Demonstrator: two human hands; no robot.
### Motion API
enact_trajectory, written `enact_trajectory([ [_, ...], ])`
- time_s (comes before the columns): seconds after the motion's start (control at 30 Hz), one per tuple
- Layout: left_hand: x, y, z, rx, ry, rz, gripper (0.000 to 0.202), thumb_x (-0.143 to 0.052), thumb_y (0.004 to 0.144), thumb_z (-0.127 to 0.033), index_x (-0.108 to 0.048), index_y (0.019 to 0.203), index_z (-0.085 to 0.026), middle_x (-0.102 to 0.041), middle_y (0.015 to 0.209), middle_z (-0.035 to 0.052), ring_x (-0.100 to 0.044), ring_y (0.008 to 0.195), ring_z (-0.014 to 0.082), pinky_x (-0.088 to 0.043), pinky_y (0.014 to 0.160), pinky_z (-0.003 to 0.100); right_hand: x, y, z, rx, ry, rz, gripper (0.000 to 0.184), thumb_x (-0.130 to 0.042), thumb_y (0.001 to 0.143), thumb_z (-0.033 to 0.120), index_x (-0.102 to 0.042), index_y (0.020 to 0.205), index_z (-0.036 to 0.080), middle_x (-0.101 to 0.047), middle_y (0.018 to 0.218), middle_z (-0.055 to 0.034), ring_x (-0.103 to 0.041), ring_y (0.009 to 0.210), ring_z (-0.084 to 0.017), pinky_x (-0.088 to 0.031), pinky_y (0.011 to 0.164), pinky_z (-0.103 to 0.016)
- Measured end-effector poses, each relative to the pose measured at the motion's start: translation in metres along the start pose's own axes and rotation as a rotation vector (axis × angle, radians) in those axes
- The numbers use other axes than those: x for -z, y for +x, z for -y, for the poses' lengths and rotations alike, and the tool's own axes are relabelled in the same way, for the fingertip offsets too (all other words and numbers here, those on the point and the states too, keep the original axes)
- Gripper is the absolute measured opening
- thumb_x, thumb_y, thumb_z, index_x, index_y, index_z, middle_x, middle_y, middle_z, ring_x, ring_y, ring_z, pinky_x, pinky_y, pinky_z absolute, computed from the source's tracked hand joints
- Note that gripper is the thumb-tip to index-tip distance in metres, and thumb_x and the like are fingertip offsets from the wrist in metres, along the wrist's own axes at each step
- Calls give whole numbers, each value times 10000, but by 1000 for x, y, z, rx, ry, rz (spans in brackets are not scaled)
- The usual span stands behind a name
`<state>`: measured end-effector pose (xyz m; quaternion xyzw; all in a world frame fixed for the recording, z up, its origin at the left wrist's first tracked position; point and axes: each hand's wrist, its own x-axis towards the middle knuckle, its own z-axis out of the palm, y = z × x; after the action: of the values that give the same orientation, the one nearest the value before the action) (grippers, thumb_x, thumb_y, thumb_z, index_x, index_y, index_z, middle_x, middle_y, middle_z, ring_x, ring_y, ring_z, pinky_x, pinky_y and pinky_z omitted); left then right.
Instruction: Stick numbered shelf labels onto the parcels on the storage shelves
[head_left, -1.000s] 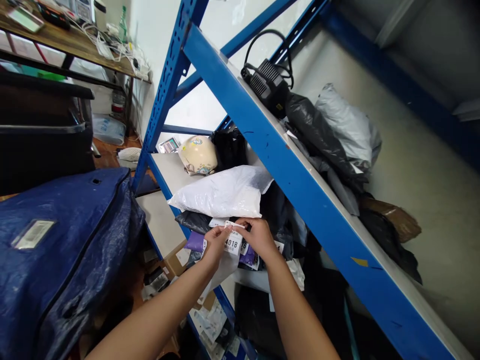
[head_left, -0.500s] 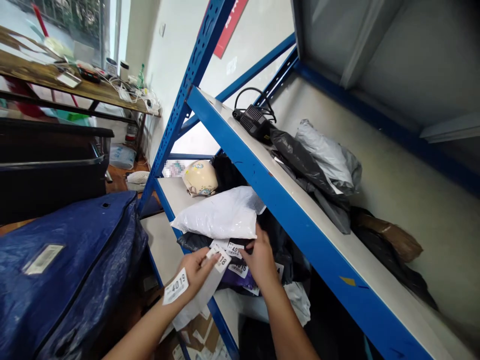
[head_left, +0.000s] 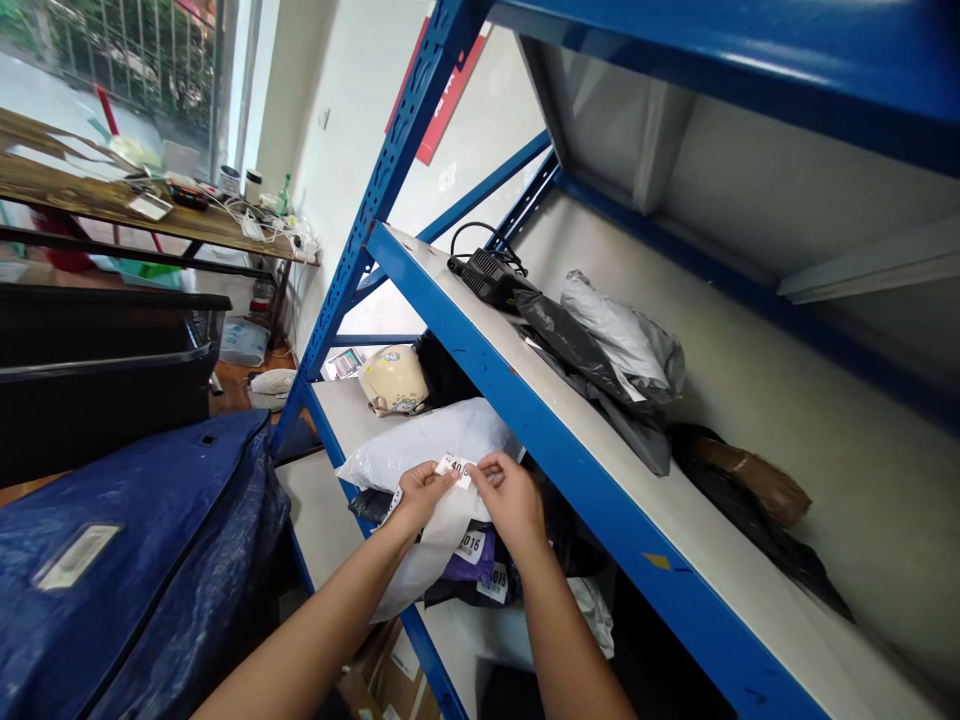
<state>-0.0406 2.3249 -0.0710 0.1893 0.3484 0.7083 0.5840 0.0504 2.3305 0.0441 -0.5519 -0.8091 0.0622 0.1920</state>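
My left hand (head_left: 421,497) is closed in a pinch on the left edge of a white number label (head_left: 452,466). The thumb and forefinger of my right hand (head_left: 514,500) pinch its right edge. A pale paper strip (head_left: 420,568) hangs below my left hand. Another label (head_left: 393,503), seen edge-on, sticks to my left wrist. Just behind the hands lies a white plastic parcel (head_left: 420,440) on the lower shelf. Beneath it are a dark parcel (head_left: 367,505) and a purple parcel (head_left: 469,567) bearing a label ending in 016 (head_left: 471,545).
A blue shelf beam (head_left: 525,410) slants close to my right forearm. On the upper shelf lie a black charger-like device (head_left: 491,278) and grey parcels (head_left: 622,340). A cream helmet (head_left: 395,378) rests behind the white parcel. At left is a large blue bag (head_left: 150,560).
Both hands have risen from the lower parcels to in front of the white parcel. My right hand now pinches the label with my left. The view has tilted upward.
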Motion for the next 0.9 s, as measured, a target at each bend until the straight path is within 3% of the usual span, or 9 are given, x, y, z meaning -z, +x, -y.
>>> enact_trajectory([
  [0.1, 3, 0, 1, -20, 53, -18, 515, -800, 379, -590, -545, 525, -167, -478, 416, -54, -389, 400, 71, -266, 409, 207, -6, 3, 1, -77, 6, -5, 249, -631, 764, 315, -639, 964, 167, -724, 785, -42, -654, 632, -179, -469, 611, -277],
  [0.2, 2, 3, 5, -44, 112, -70, 528, -789, 395, -581, -445, 468, -187, -400, 398, -83, -320, 406, 53, -221, 414, 200, -7, 5, 2, -65, -19, 41, 97, -619, 772, 255, -672, 812, 184, -726, 735, -31, -663, 668, -178, -457, 607, -257],
  [0.4, -3, 2, 11, -37, 204, -148, 578, -686, 513, -641, -307, 420, -214, -271, 394, -89, -238, 418, 54, -151, 425, 220, -10, 4, 5, -40, -148, 16, 85, -605, 792, 196, -666, 734, 194, -723, 717, -34, -649, 668, -177, -398, 596, -258],
  [0.57, 7, -33, 13, -31, 226, -76, 545, -655, 520, -674, -401, 450, -197, -343, 432, -60, -305, 451, 80, -234, 443, 223, -13, 0, 5, -13, -250, -14, 102, -608, 781, 123, -669, 744, 195, -703, 699, -34, -630, 669, -181, -390, 619, -272],
  [0.67, 23, -62, 5, -57, 260, -66, 516, -680, 516, -649, -489, 480, -171, -395, 467, -44, -331, 491, 89, -255, 461, 218, -17, -1, 4, -8, -282, -51, 143, -614, 776, 100, -691, 865, 181, -710, 883, -91, -640, 807, -220, -438, 712, -310],
  [0.77, 40, -85, -10, -41, 257, -110, 535, -659, 535, -679, -535, 513, -159, -436, 483, -40, -341, 485, 86, -273, 453, 207, -15, -7, 2, 217, -313, -7, 263, -570, 799, 62, -701, 967, 216, -654, 1152, -110, -586, 1033, -252, -416, 918, -399],
  [0.83, 48, -92, -24, -11, 240, -159, 548, -676, 518, -691, -547, 524, -158, -454, 470, -43, -356, 468, 83, -292, 445, 197, -9, -20, 1, 432, -292, 88, 294, -525, 815, 39, -720, 876, 251, -684, 1119, -54, -553, 1101, -256, -304, 1052, -498],
  [0.9, 49, -95, -39, 3, 214, -167, 536, -710, 505, -673, -590, 583, -157, -501, 488, -44, -399, 468, 86, -325, 447, 189, -2, -44, 1, 488, -188, 85, 296, -513, 808, 35, -718, 834, 247, -712, 1051, -31, -525, 1156, -269, -187, 1106, -575],
])
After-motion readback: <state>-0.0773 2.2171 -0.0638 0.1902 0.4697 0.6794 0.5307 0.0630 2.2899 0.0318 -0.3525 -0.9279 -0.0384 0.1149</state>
